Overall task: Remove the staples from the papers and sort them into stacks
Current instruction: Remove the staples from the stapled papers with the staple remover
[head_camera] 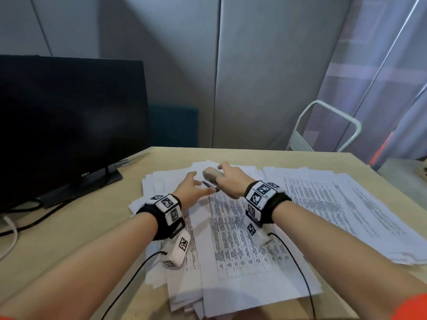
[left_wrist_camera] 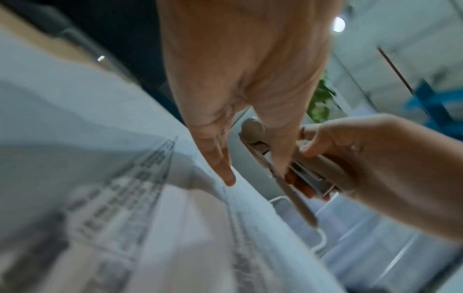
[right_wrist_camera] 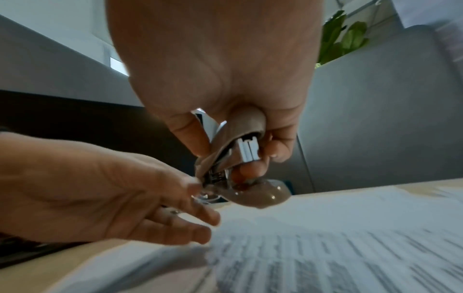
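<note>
On my left a dark Dell monitor (head_camera: 69, 125) stands on the wooden desk (head_camera: 92, 218), its black cables (head_camera: 30, 218) trailing off the near-left edge beside a white one (head_camera: 10, 236). Beyond the desk's far right corner a pale metal chair frame (head_camera: 328, 125) stands before grey wall panels (head_camera: 265, 72). A leafy green plant (right_wrist_camera: 343, 37) shows above the grey partition.

"DELL" on the monitor (head_camera: 69, 125) bezel.

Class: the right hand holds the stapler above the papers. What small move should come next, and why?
Probably lower the stapler to the middle stack: the right hand grips it above the sheets, while the left hand touches its jaw end.
</note>
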`<state>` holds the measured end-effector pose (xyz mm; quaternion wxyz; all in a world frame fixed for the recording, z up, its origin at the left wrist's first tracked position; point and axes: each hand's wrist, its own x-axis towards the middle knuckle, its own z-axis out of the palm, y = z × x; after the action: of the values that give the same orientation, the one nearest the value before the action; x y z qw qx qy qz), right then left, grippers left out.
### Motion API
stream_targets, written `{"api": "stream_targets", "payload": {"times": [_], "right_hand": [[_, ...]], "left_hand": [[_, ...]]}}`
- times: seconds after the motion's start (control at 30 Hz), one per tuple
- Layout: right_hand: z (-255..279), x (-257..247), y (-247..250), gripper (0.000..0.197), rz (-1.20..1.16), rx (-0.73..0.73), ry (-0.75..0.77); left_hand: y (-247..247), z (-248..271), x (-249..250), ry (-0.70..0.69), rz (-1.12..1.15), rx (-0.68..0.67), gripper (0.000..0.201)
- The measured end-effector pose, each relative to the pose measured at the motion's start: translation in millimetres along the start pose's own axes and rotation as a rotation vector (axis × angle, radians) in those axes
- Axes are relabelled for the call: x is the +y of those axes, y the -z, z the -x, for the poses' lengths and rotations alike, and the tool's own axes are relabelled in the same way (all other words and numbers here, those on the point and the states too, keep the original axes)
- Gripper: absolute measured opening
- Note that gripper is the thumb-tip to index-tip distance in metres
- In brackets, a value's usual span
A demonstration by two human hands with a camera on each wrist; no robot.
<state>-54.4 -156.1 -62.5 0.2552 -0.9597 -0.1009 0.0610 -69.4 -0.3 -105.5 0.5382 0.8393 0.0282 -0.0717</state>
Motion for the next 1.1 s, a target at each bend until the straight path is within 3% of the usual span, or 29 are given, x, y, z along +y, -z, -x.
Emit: {"api": "stream_targets", "payload": {"times": [0.17, 0.3, 0.4, 0.5, 0.57, 0.6, 0.67, 0.73, 0.8, 0.87, 0.97, 1.1], "right_hand": [[20.1, -33.9, -1.3, 0.025, 0.147, -0.048, 0.187], [23.3, -41.7, -6.1, 0.023, 0.296, -0.085, 0.308], [18.4, -35.4, -8.3, 0.025, 0.281, -0.08, 0.305], [-2.1, -14.4, -11.8, 0.026, -0.156, 0.007, 0.132], [-14.0, 4.9, -16.6, 0.017, -0.584, 0.044, -0.071], [-16.2, 14.7, -20.9, 0.017, -0.826, 0.059, -0.18], [-13.9, 33.2, -29.8, 0.02, -1.231, 0.088, -0.332], [-9.4, 48.9, -37.9, 0.024, -1.535, 0.115, -0.357], [-6.7, 62.4, -42.2, 0.024, -1.734, 0.153, -0.325], [-4.8, 73.3, -42.9, 0.022, -1.878, 0.214, -0.298], [-4.7, 80.1, -43.5, 0.024, -1.997, 0.257, -0.283], [-2.1, 78.1, -43.8, 0.023, -2.007, 0.231, -0.28]], "left_hand": [[11.1, 17.6, 2.9, 0.064, 0.358, -0.081, 0.025], [51.6, 23.3, -13.0, 0.18, 0.364, -0.064, 0.012], [97.4, 22.6, -40.3, 0.234, 0.11, 0.093, 0.015], [144.8, 22.7, -67.4, 0.207, -0.429, 0.274, 0.014], [165.6, 30.5, -72.8, 0.275, -0.795, 0.318, 0.007], [170.1, 32.9, -74.9, 0.331, -0.941, 0.317, 0.017], [165.9, 36.3, -71.5, 0.408, -1.114, 0.251, 0.029], [152.0, 34.1, -61.0, 0.377, -1.171, 0.258, 0.03], [128.6, 23.4, -50.7, 0.165, -1.006, 0.269, 0.025], [94.2, 16.8, -35.1, 0.008, -0.603, 0.13, 0.031], [43.6, 10.7, -13.1, 0.209, -0.242, -0.102, 0.06], [21.4, 0.3, -1.1, 0.375, 0.187, -0.048, 0.03]]}}
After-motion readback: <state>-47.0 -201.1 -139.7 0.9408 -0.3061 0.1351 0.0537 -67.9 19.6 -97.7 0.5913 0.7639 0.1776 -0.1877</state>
